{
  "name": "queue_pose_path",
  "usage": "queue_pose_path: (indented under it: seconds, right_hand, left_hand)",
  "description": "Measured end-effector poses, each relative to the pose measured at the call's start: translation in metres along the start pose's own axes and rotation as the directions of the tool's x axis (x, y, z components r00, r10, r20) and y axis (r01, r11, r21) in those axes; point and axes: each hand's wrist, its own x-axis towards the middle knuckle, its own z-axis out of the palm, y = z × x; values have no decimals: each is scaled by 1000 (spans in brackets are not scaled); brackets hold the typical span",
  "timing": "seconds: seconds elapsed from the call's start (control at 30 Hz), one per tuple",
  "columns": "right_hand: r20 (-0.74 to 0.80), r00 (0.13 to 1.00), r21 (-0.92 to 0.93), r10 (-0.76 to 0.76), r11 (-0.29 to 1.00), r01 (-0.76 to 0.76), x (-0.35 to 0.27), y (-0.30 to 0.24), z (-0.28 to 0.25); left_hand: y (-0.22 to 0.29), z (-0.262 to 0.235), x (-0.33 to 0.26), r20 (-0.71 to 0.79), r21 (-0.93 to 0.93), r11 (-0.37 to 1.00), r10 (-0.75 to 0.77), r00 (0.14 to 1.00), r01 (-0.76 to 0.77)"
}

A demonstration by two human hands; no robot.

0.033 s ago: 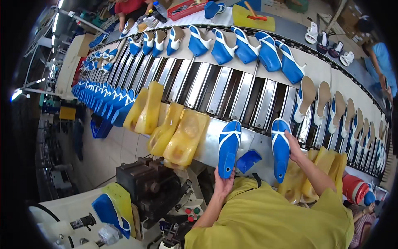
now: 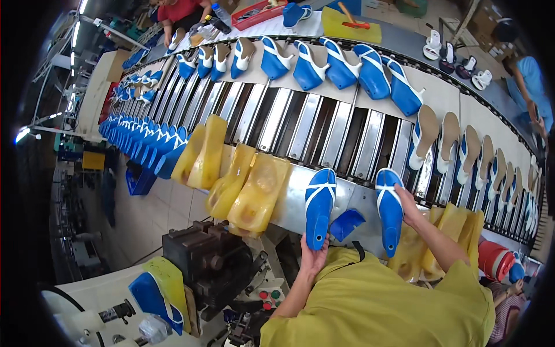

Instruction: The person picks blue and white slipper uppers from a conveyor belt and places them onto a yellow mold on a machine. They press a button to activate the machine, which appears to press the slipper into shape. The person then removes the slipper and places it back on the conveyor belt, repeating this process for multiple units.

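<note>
My left hand (image 2: 314,254) is closed round the heel end of a blue shoe last (image 2: 318,211) with white crossed straps, its toe pointing away from me. A dark round hole shows in its heel. To the right, my right hand (image 2: 408,207) grips a matching blue shoe last (image 2: 389,214) by its right side, straps up and toe away. Its fingers are partly hidden behind the last. Between the two lasts, a loose blue piece (image 2: 347,224) lies on the metal edge (image 2: 289,214) of the conveyor.
Yellow translucent pads (image 2: 260,194) hang over the conveyor's near edge, with more yellow pads (image 2: 462,231) at right. Strapped blue lasts (image 2: 373,72) line the roller conveyor (image 2: 306,124). A dark machine (image 2: 205,260) stands at lower left. Other people work at the far side and lower right.
The last in my right hand has shifted slightly left and toward me. My left hand and its last have barely moved.
</note>
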Motion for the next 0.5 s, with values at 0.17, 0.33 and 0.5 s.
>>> queue_pose_path:
  seconds: [0.17,0.33,0.5]
  right_hand:
    - [84,993,-292,-78,951,100,6,38,-40]
    - [314,938,-467,-148,836,289,6,27,-35]
    - [503,853,-309,139,951,27,9,-13,-28]
  left_hand:
    - [-1,-7,-2,-16,-123,991,54,998,-56]
    - [26,-7,5,-264,171,982,-30,964,77]
    - [32,-11,46,-70,928,320,656,752,-193]
